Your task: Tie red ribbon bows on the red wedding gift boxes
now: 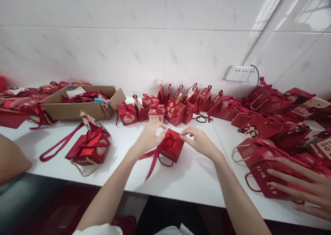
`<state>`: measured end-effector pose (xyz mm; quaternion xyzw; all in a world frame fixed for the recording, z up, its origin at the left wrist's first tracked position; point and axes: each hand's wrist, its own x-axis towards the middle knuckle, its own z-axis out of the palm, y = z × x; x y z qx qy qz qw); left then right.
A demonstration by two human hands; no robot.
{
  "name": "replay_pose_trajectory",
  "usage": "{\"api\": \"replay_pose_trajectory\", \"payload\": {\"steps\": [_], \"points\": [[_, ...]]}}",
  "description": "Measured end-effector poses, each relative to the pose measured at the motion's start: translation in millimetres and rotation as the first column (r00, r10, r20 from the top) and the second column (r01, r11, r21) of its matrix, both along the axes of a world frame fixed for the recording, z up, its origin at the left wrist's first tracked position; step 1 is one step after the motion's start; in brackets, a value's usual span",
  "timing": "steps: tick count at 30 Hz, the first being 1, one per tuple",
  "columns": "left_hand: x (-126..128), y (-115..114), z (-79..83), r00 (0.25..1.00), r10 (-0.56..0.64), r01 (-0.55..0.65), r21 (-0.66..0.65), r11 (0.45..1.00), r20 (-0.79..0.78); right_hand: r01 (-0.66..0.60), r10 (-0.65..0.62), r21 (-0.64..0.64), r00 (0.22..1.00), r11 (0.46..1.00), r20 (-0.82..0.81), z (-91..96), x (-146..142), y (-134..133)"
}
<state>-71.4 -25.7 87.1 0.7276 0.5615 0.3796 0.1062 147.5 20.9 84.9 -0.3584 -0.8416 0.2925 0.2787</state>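
Observation:
A small red gift box (pixel 173 156) stands on the white table in front of me. A dark red ribbon (pixel 170 140) is tied in a bow on its top, and its long tails trail off to the left onto the table. My left hand (pixel 150 138) is at the box's upper left, thumb and forefinger curved with a gap between them. On the other side, the fingertips of my right hand (pixel 198 142) come together at the top right edge beside the bow. What they pinch, if anything, is too small to make out.
Several red gift boxes (pixel 174 110) line the wall. A cardboard box (pixel 77 110) of ribbons and a ribboned gift box (pixel 89 148) are at left. Many more boxes (pixel 258 148) crowd the right, under another person's hand (pixel 305 186). A power strip (pixel 239 73) is on the wall.

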Motion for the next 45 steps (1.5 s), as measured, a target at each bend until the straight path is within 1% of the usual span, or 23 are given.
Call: {"api": "replay_pose_trajectory", "payload": {"steps": [1,2,3,5,7,10,13,16,19,22,25,28,31,34,37,40,42,45], "points": [[6,-3,-9.2,0.994,-0.092,0.086,-0.095,0.992,-0.065,-0.008,0.006,0.021,0.998,1.000,0.058,-9.5,-8,-5],[12,-5,-17.1,0.985,-0.141,0.124,-0.162,0.979,-0.096,-0.002,-0.002,0.044,0.995,0.999,0.095,-17.1,-14,-10],[15,-6,-23.3,0.982,-0.156,0.132,-0.201,0.971,-0.109,0.013,-0.021,0.068,0.993,0.998,0.117,-23.0,-19,-14],[19,-6,-30.6,0.983,-0.144,0.115,-0.226,0.967,-0.114,0.060,-0.074,0.111,0.989,0.992,0.130,-30.6,-25,-22],[19,-4,-32.2,0.979,-0.144,0.110,-0.224,0.968,-0.144,0.104,-0.123,0.139,0.983,0.985,0.135,-34.9,-29,-24],[18,0,-29.5,0.962,-0.167,0.115,-0.230,0.966,-0.218,0.146,-0.175,0.174,0.970,0.974,0.167,-38.8,-33,-21],[19,5,-26.5,0.943,-0.183,0.114,-0.245,0.963,-0.278,0.107,-0.163,0.233,0.958,0.967,0.234,-40.4,-34,-17],[21,9,-25.7,0.930,-0.204,0.128,-0.250,0.960,-0.306,0.026,-0.096,0.254,0.959,0.967,0.266,-40.1,-32,-13],[22,11,-28.1,0.937,-0.211,0.151,-0.222,0.963,-0.279,-0.009,-0.032,0.195,0.978,0.981,0.205,-41.0,-27,-11],[23,12,-34.3,0.953,-0.205,0.164,-0.189,0.968,-0.223,-0.004,-0.008,0.113,0.994,0.994,0.106,-44.1,-23,-9],[25,12,-42.0,0.965,-0.204,0.176,-0.170,0.970,-0.165,-0.014,0.011,0.066,0.999,0.998,0.040,-46.6,-22,-7],[26,12,-48.1,0.982,-0.173,0.160,-0.160,0.974,-0.073,-0.031,0.031,0.011,0.999,0.999,-0.008,-46.5,-21,-3],[26,11,-50.7,0.991,-0.135,0.134,-0.160,0.978,0.007,-0.065,0.062,-0.039,0.996,0.997,-0.062,-45.7,-20,0],[26,9,-48.5,0.989,-0.141,0.145,-0.178,0.973,0.035,-0.033,0.025,-0.060,0.992,0.998,-0.121,-46.4,-21,1],[26,10,-41.8,0.981,-0.192,0.187,-0.187,0.964,-0.010,0.005,-0.020,-0.084,0.984,0.996,-0.175,-47.8,-23,2],[25,14,-34.4,0.971,-0.230,0.210,-0.221,0.952,-0.068,-0.064,0.033,-0.143,0.977,0.988,-0.210,-48.4,-23,4],[26,16,-31.3,0.974,-0.218,0.198,-0.247,0.949,-0.056,-0.114,0.068,-0.187,0.970,0.976,-0.234,-48.6,-22,5],[31,15,-30.7,0.984,-0.176,0.162,-0.241,0.957,-0.037,-0.130,0.064,-0.240,0.962,0.962,-0.266,-49.4,-20,6]]}}
